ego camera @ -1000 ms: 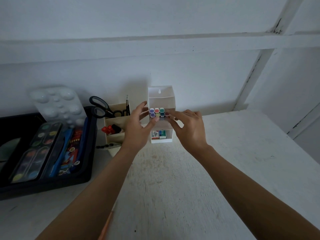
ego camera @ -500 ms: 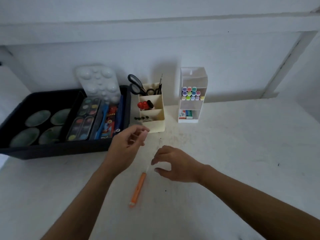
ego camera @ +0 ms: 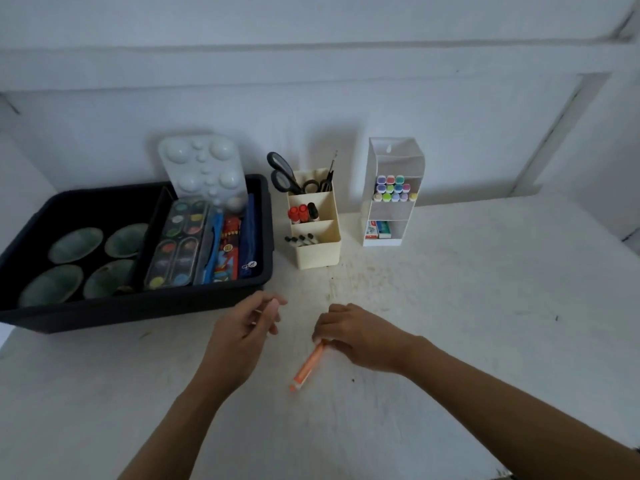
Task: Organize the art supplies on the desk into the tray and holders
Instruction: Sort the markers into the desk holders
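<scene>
Filling the far left: a black tray (ego camera: pixel 138 308) sits on the bench (ego camera: pixel 485 306), its back against the wall.
Tray, left compartment: four greenish bowls (ego camera: pixel 76 244) lie two by two.
Tray, right compartment: a watercolour set (ego camera: pixel 176 244) lies flat, with a red pack (ego camera: pixel 230 249) and a blue case (ego camera: pixel 250 233) beside it. A white palette (ego camera: pixel 204 168) stands at the back, leaning on the wall.
Left hand (ego camera: pixel 242 329): hovers just in front of the tray's near right corner, fingers loosely curled and thumb near the fingertips. I cannot tell whether its grip holds anything.
Cream holder (ego camera: pixel 317 254): stands upright just right of the tray, with three stepped compartments. Scissors (ego camera: pixel 282 174) stand handles-up in the back one, red-capped markers (ego camera: pixel 298 213) in the middle one, and small dark-tipped pieces (ego camera: pixel 301 240) in the front one.
Orange pen (ego camera: pixel 308 367): lies slanted on the bench between the two hands, outside the tray and both holders. Its upper end is under the right hand.
Right hand (ego camera: pixel 360 337): sits low over the bench, knuckles up, its grip clamped on the pen's upper end with the fingers curled round it.
White holder (ego camera: pixel 394 154): stands upright near the wall, right of the cream holder and apart from it. Pastel-capped markers (ego camera: pixel 393 190) are stacked on its upper shelf and small boxes (ego camera: pixel 378 230) sit in the bottom one.
</scene>
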`<move>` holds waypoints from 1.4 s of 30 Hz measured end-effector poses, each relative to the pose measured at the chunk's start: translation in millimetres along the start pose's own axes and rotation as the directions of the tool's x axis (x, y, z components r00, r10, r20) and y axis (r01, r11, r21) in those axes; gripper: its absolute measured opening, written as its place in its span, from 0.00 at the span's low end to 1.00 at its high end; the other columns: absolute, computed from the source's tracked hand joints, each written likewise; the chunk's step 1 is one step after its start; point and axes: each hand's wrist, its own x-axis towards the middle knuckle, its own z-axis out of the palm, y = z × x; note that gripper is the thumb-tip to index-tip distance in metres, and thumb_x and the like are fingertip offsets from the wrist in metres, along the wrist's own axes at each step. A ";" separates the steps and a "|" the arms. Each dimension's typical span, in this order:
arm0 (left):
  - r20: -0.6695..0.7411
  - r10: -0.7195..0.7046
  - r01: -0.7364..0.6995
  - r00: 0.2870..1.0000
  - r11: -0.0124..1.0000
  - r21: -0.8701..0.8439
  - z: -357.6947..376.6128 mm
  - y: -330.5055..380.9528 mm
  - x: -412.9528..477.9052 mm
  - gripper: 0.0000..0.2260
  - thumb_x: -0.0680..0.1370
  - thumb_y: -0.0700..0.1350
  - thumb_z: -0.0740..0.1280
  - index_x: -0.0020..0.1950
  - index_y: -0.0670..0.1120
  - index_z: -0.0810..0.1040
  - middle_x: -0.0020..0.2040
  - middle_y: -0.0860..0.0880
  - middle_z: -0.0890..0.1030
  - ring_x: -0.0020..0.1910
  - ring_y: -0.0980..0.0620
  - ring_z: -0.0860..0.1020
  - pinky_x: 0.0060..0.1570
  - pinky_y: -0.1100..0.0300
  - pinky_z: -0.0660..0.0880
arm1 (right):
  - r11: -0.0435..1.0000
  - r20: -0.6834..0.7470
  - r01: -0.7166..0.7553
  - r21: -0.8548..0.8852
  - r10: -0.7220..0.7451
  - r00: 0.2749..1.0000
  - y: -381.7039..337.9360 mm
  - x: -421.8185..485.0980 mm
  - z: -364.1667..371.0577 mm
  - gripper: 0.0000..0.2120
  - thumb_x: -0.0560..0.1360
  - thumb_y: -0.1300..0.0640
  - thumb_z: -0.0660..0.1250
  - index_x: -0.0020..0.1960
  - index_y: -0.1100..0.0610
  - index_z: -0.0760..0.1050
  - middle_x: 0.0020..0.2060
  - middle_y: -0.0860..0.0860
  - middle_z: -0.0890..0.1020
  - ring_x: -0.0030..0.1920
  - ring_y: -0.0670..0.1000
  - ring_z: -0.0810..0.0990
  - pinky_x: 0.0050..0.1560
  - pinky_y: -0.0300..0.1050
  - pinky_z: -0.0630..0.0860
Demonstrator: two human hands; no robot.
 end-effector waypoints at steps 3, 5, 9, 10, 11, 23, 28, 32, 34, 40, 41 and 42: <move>0.017 0.028 -0.027 0.999 0.997 -0.076 5.5 10.2 14.5 0.10 0.83 0.51 0.59 0.54 0.54 0.79 0.41 0.51 0.79 0.42 0.54 0.80 0.41 0.64 0.75 | 0.969 -0.070 -0.202 0.141 0.213 0.975 12.2 -12.5 -13.2 0.07 0.80 0.61 0.66 0.57 0.54 0.78 0.53 0.48 0.80 0.52 0.45 0.76 0.55 0.38 0.73; 0.030 0.049 -0.045 0.998 0.992 -0.114 11.8 19.3 25.0 0.09 0.84 0.46 0.59 0.55 0.53 0.80 0.41 0.50 0.79 0.42 0.53 0.80 0.42 0.62 0.75 | 0.910 -0.184 -0.316 0.269 0.370 0.910 21.4 -24.6 -23.2 0.07 0.80 0.60 0.66 0.56 0.51 0.75 0.50 0.44 0.79 0.47 0.42 0.76 0.50 0.33 0.72; 0.044 0.102 -0.093 0.994 0.981 -0.171 30.0 43.1 46.7 0.09 0.84 0.47 0.60 0.56 0.52 0.79 0.42 0.51 0.80 0.43 0.53 0.80 0.43 0.62 0.76 | 0.809 -0.399 -0.346 0.475 0.548 0.735 35.7 -46.5 -51.4 0.21 0.79 0.62 0.68 0.66 0.46 0.65 0.50 0.43 0.80 0.44 0.44 0.82 0.44 0.36 0.79; 0.037 0.114 -0.105 0.993 0.977 -0.185 35.6 49.7 53.0 0.08 0.83 0.47 0.60 0.56 0.52 0.79 0.42 0.52 0.80 0.43 0.53 0.80 0.43 0.61 0.77 | 0.785 -0.416 -0.343 0.516 0.579 0.701 38.5 -49.8 -60.9 0.26 0.79 0.61 0.69 0.69 0.47 0.62 0.53 0.44 0.80 0.43 0.45 0.83 0.44 0.39 0.81; 0.024 0.125 -0.118 0.992 0.973 -0.196 41.3 56.1 60.0 0.08 0.83 0.48 0.61 0.57 0.52 0.79 0.43 0.52 0.80 0.44 0.53 0.81 0.43 0.60 0.78 | 0.758 -0.428 -0.339 0.557 0.612 0.665 41.1 -52.3 -71.1 0.29 0.78 0.61 0.70 0.71 0.47 0.59 0.55 0.45 0.80 0.43 0.46 0.84 0.44 0.41 0.83; -0.167 0.096 -0.112 0.981 0.990 -0.091 106.5 110.3 170.9 0.25 0.82 0.54 0.66 0.77 0.49 0.66 0.67 0.52 0.74 0.63 0.55 0.76 0.64 0.46 0.76 | 0.770 -0.607 -0.199 0.607 0.610 0.509 83.5 -51.3 -140.9 0.07 0.83 0.53 0.60 0.58 0.53 0.65 0.46 0.49 0.83 0.43 0.46 0.84 0.44 0.43 0.82; -0.168 0.097 -0.103 0.981 0.994 -0.026 118.9 116.4 190.2 0.28 0.83 0.57 0.62 0.81 0.50 0.61 0.77 0.50 0.69 0.70 0.52 0.72 0.67 0.49 0.73 | 0.875 -0.730 -0.149 0.460 0.468 0.498 98.6 -47.5 -141.9 0.06 0.82 0.57 0.65 0.58 0.53 0.69 0.51 0.42 0.83 0.50 0.45 0.83 0.51 0.36 0.79; -0.178 0.126 -0.133 0.976 0.991 -0.032 123.2 114.7 195.2 0.24 0.83 0.56 0.61 0.79 0.53 0.66 0.75 0.51 0.72 0.70 0.53 0.73 0.64 0.49 0.77 | 0.938 -0.781 -0.188 0.292 0.347 0.519 114.5 -45.2 -141.6 0.09 0.81 0.59 0.66 0.60 0.55 0.72 0.53 0.46 0.83 0.48 0.44 0.81 0.49 0.29 0.77; -0.187 0.160 -0.174 0.969 0.983 -0.059 124.5 112.9 196.1 0.20 0.84 0.52 0.62 0.76 0.53 0.70 0.71 0.51 0.76 0.68 0.53 0.75 0.59 0.57 0.79 | 0.942 -0.780 -0.211 0.263 0.336 0.528 121.4 -43.7 -141.2 0.09 0.81 0.59 0.67 0.60 0.55 0.72 0.54 0.48 0.83 0.48 0.44 0.79 0.49 0.26 0.73; -0.251 0.202 -0.214 0.947 0.977 -0.022 127.8 105.9 198.9 0.19 0.82 0.51 0.64 0.73 0.49 0.74 0.67 0.49 0.79 0.63 0.52 0.78 0.60 0.50 0.80 | 0.961 -0.790 -0.275 0.017 0.182 0.586 142.6 -36.2 -131.4 0.11 0.78 0.62 0.71 0.58 0.54 0.75 0.53 0.51 0.83 0.53 0.52 0.79 0.53 0.48 0.76; -0.262 0.206 -0.218 0.943 0.976 -0.017 128.0 105.2 199.4 0.19 0.82 0.51 0.65 0.73 0.48 0.75 0.67 0.49 0.80 0.62 0.52 0.79 0.61 0.51 0.79 | 0.952 -0.797 -0.302 -0.038 0.153 0.585 146.6 -34.8 -128.7 0.11 0.76 0.62 0.72 0.56 0.55 0.76 0.53 0.51 0.82 0.54 0.53 0.78 0.53 0.50 0.75; -0.270 0.212 -0.227 0.939 0.974 -0.024 128.2 104.8 199.8 0.19 0.82 0.50 0.65 0.72 0.48 0.75 0.66 0.49 0.80 0.61 0.52 0.79 0.61 0.52 0.79 | 0.941 -0.804 -0.330 -0.078 0.137 0.579 150.4 -33.4 -126.2 0.11 0.75 0.62 0.73 0.55 0.55 0.77 0.53 0.51 0.81 0.54 0.53 0.76 0.52 0.50 0.74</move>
